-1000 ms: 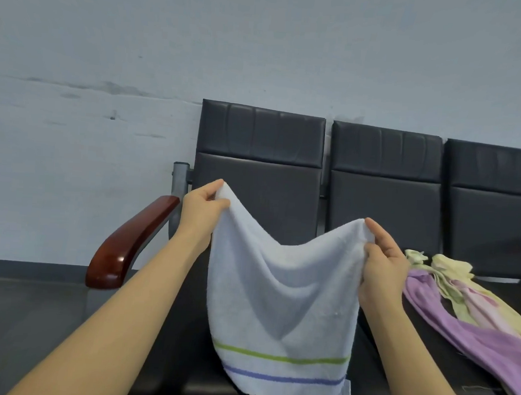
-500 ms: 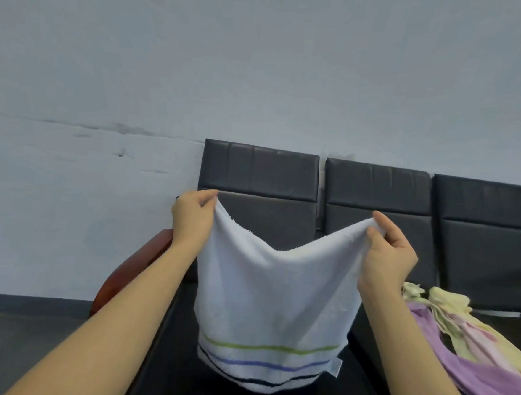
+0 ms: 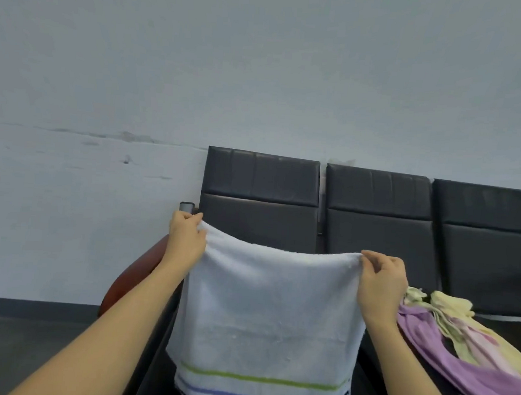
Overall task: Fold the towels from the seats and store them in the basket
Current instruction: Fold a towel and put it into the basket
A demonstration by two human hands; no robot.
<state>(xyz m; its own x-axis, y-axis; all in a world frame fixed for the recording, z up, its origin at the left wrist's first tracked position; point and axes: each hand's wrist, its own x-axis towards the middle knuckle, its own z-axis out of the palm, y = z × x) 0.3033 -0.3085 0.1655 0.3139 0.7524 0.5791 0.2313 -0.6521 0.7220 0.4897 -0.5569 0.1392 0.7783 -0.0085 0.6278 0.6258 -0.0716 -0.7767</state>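
Note:
A white towel [image 3: 271, 315] with green, blue and dark stripes near its lower edge hangs in front of the black seats [image 3: 260, 209]. My left hand [image 3: 186, 241] pinches its upper left corner, and my right hand [image 3: 381, 281] pinches its upper right corner. The top edge is pulled nearly straight between them. A purple towel [image 3: 463, 372] and a pale yellow and pink towel [image 3: 460, 322] lie crumpled on the seat to the right. No basket is in view.
Three black padded seat backs stand against a grey wall [image 3: 261, 74]. A reddish-brown wooden armrest [image 3: 133, 278] sits at the row's left end, with a metal post [image 3: 187, 206] behind it. Dark floor [image 3: 26, 350] lies at lower left.
Both hands have drawn apart, so the sagging top edge of the white towel is now stretched almost flat. The view has tilted upward.

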